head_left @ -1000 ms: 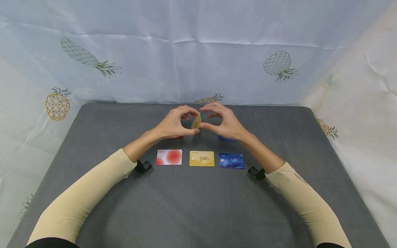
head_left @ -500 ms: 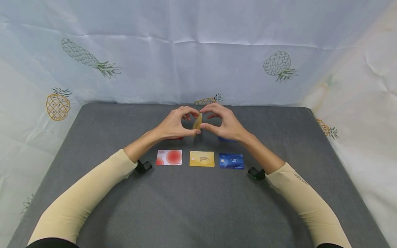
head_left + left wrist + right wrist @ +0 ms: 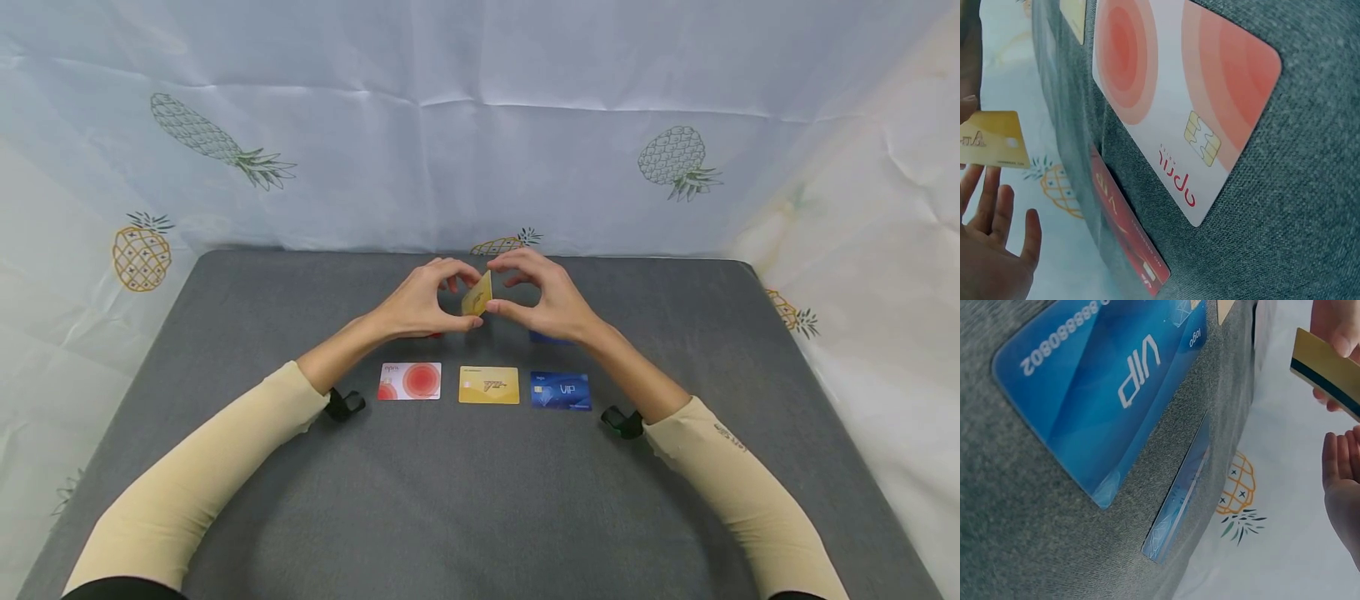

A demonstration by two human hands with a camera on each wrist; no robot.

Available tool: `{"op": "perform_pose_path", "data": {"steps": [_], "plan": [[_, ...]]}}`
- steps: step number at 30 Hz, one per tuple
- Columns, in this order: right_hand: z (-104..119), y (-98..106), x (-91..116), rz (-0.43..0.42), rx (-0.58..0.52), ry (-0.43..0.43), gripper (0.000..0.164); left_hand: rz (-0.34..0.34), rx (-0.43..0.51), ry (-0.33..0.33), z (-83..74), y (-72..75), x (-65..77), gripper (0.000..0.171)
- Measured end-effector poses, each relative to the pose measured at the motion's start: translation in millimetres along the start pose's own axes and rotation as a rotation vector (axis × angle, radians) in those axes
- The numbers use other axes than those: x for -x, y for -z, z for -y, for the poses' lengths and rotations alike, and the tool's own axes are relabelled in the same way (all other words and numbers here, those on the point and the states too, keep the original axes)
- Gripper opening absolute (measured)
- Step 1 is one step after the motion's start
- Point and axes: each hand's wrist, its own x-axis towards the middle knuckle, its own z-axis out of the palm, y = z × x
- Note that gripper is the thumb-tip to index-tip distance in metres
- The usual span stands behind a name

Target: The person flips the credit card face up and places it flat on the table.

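Note:
In the head view, a gold card (image 3: 477, 295) stands tilted on edge above the far middle of the table, between both hands. My left hand (image 3: 420, 298) pinches it on its left side, thumb low and index finger high. From the right, my right hand (image 3: 546, 293) holds its other edge between thumb and index finger. The right wrist view shows the card's back with a dark stripe (image 3: 1316, 378). On the table below lie a white card with red circles (image 3: 409, 381), a second gold card (image 3: 489, 385) and a blue VIP card (image 3: 561, 391).
Behind the near row lie a red card (image 3: 1132, 225), mostly hidden by the left hand in the head view, and another blue card (image 3: 1179, 490), partly behind the right hand. A pineapple-print curtain (image 3: 420, 167) hangs along the grey table's (image 3: 480, 500) far edge.
The held gold card has turned between the fingers, so more of its face shows than half a second ago. The right hand has shifted slightly right; the cards on the table stay put.

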Motion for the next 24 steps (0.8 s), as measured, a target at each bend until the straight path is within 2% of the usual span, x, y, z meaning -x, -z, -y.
{"op": "perform_pose_path", "data": {"steps": [14, 24], "plan": [[0.4, 0.2, 1.7, -0.020, 0.026, 0.019, 0.052, 0.002, -0.044, -0.006, 4.4, 2.2, 1.7, 0.061], [-1.2, 3.0, 1.8, -0.006, 0.029, -0.015, 0.060, 0.002, -0.070, 0.011, 5.4, 4.4, 1.6, 0.059]]}}
